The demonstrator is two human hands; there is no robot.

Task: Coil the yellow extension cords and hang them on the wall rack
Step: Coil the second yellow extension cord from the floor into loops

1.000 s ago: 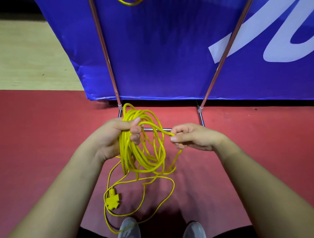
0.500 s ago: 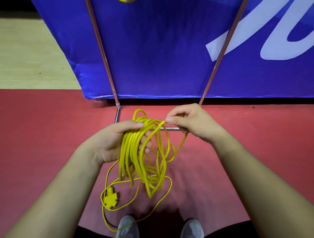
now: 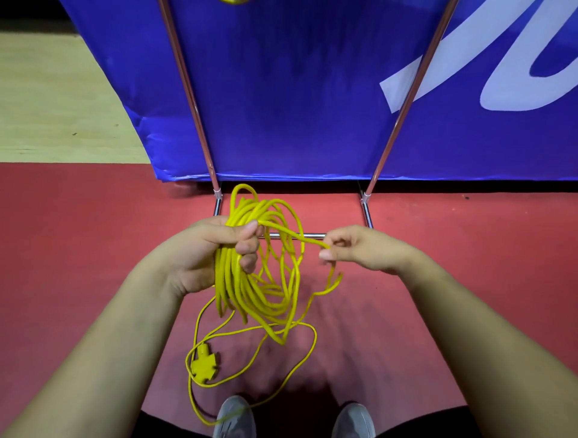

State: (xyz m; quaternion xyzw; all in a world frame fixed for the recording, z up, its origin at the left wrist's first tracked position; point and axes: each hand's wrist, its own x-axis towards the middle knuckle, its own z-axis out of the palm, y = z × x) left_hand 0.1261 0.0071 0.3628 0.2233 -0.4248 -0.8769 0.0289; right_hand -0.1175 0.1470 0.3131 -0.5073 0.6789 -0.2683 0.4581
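Observation:
A yellow extension cord [image 3: 250,290] hangs as a bundle of several loops from my left hand [image 3: 215,250], which is shut around the top of the coil. My right hand [image 3: 359,250] pinches a strand of the same cord a little to the right of the coil. The loose tail runs down to the red floor, where the yellow multi-socket end [image 3: 204,365] lies near my left foot. Another bit of yellow cord [image 3: 231,1] peeks in at the top edge, on the metal rack [image 3: 194,103].
A blue banner [image 3: 297,93] with white lettering stands behind the rack's two slanted metal poles. The rack's base bar [image 3: 312,235] lies on the red mat [image 3: 78,234]. A pale wooden floor [image 3: 56,103] is at the upper left. My grey shoes [image 3: 234,415] show at the bottom.
My right hand laid a loop onto the coil at my left hand, then drew back to the right along the strand. The loose cord on the floor has shortened slightly.

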